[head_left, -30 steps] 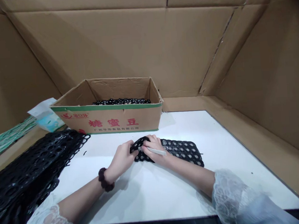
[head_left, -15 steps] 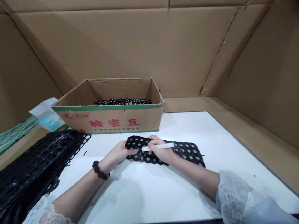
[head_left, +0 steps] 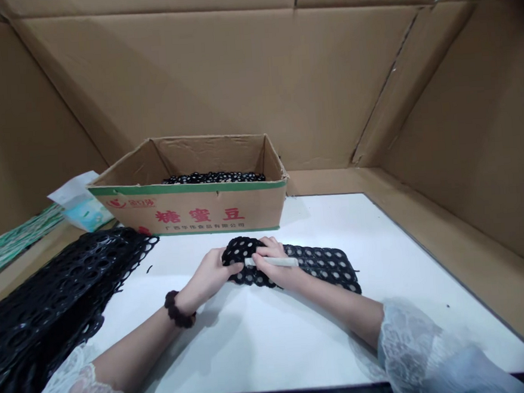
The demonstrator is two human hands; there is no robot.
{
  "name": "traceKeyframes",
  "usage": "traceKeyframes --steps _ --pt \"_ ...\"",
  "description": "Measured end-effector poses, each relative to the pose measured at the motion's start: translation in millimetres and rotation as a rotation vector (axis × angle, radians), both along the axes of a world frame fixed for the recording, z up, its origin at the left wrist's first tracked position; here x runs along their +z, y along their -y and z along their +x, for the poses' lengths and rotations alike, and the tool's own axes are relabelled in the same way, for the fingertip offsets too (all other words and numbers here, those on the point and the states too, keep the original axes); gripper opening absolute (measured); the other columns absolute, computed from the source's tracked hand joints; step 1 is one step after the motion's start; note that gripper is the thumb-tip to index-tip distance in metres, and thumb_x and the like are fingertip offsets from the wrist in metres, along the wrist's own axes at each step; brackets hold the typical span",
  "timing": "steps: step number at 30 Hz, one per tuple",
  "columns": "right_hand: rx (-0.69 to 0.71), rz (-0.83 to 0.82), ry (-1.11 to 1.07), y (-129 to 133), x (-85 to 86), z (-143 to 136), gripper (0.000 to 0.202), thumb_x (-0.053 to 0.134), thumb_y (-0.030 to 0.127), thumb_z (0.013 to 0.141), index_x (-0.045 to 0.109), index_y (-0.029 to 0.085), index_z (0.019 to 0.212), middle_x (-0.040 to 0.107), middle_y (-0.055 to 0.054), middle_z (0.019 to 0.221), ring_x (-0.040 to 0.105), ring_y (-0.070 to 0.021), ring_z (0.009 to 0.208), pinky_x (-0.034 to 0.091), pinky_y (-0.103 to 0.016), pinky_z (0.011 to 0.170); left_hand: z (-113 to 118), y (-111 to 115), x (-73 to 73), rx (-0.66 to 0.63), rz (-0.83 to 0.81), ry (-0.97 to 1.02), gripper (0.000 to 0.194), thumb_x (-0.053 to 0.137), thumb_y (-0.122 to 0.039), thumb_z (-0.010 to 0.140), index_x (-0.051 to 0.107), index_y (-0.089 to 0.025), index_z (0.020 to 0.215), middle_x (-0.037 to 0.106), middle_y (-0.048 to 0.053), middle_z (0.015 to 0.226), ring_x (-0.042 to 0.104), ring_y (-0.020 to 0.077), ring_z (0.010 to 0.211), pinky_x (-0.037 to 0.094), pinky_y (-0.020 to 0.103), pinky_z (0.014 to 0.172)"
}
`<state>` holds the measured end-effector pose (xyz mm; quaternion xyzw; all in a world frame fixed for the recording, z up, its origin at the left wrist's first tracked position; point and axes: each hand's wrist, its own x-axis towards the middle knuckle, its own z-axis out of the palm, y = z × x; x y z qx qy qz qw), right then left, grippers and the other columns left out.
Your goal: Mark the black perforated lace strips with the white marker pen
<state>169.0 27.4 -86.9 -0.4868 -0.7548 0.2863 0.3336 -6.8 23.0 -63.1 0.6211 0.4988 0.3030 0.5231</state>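
A black openwork strip [head_left: 327,267] with rows of round holes lies across the white board, its left end slightly raised. My left hand [head_left: 213,270] grips that left end, thumb on top and the other fingers mostly hidden behind it. In my right hand [head_left: 273,261] is a white pen-like tool [head_left: 278,261], held in a pinch, its tip pointing left against the strip close to my left thumb. What the tip does to the strip is too small to tell.
Behind my hands stands an open cardboard box [head_left: 191,210] with black openwork pieces [head_left: 216,177] inside. A heap of black mesh [head_left: 39,290] lies at the left, near a tissue pack [head_left: 83,203] and green-white strands [head_left: 20,240]. Cardboard walls surround the white board [head_left: 211,367].
My right hand and the white tool have shifted slightly left along the strip. My left hand has turned a little, and the strip's left end sits a bit differently.
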Motion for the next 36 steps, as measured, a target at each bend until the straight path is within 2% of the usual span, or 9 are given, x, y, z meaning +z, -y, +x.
traceKeyframes --steps 4,8,17,22,25,29,36 --pt "0.002 -0.079 -0.172 -2 2.7 4 0.035 0.042 0.016 0.077 0.049 0.018 0.043 0.054 -0.003 0.080 0.046 -0.0180 0.096 0.031 -0.033 0.089 1 -2 0.9 -0.034 -0.122 0.093 0.016 0.060 -0.024 0.067 0.055 -0.012 0.076 0.057 0.000 0.064 0.052 0.0130 0.060 0.040 0.024 0.057" --pt "0.020 -0.120 -0.265 -2 4.0 8 0.032 0.042 0.011 0.073 0.048 0.018 0.043 0.054 -0.002 0.079 0.047 -0.0173 0.096 0.032 -0.030 0.089 -1 -5 -1.2 -0.040 -0.175 0.136 0.014 0.061 -0.023 0.065 0.052 -0.012 0.066 0.053 -0.001 0.059 0.049 0.0112 0.054 0.039 0.023 0.053" --pt "0.040 -0.092 -0.156 -2 2.2 6 0.033 0.042 0.014 0.076 0.050 0.017 0.044 0.053 -0.003 0.082 0.045 -0.0178 0.097 0.030 -0.033 0.088 -1 -4 -0.5 -0.038 -0.189 0.160 0.014 0.062 -0.023 0.065 0.053 -0.012 0.068 0.055 -0.001 0.060 0.050 0.0115 0.056 0.039 0.023 0.053" --pt "0.006 -0.067 -0.032 0 4.4 0 0.034 0.042 0.022 0.079 0.050 0.017 0.046 0.052 -0.003 0.086 0.043 -0.0188 0.092 0.029 -0.037 0.086 1 1 -2.5 0.007 -0.082 0.096 0.013 0.060 -0.022 0.066 0.056 -0.012 0.074 0.059 0.001 0.065 0.052 0.0128 0.059 0.040 0.023 0.056" --pt "-0.013 -0.083 -0.102 -1 3.5 1 0.034 0.042 0.021 0.078 0.049 0.018 0.045 0.053 -0.003 0.084 0.044 -0.0184 0.093 0.029 -0.035 0.087 0 0 -4.4 0.008 -0.081 0.115 0.017 0.061 -0.023 0.066 0.057 -0.013 0.078 0.059 0.001 0.068 0.053 0.0127 0.061 0.041 0.023 0.056" --pt "0.000 -0.168 -0.270 -4 1.2 7 0.031 0.042 0.014 0.073 0.050 0.018 0.043 0.055 -0.002 0.081 0.046 -0.0176 0.100 0.028 -0.030 0.091 -2 -6 -7.4 -0.006 -0.167 0.175 0.016 0.063 -0.025 0.065 0.056 -0.012 0.071 0.056 0.000 0.061 0.052 0.0123 0.056 0.042 0.024 0.052" --pt "-0.001 -0.161 -0.236 -3 3.1 6 0.030 0.043 0.015 0.072 0.051 0.018 0.043 0.055 -0.002 0.081 0.046 -0.0180 0.097 0.027 -0.031 0.092 -4 -9 -9.0 -0.006 -0.217 0.170 0.018 0.063 -0.025 0.064 0.059 -0.011 0.074 0.059 0.003 0.068 0.054 0.0137 0.062 0.045 0.025 0.055"
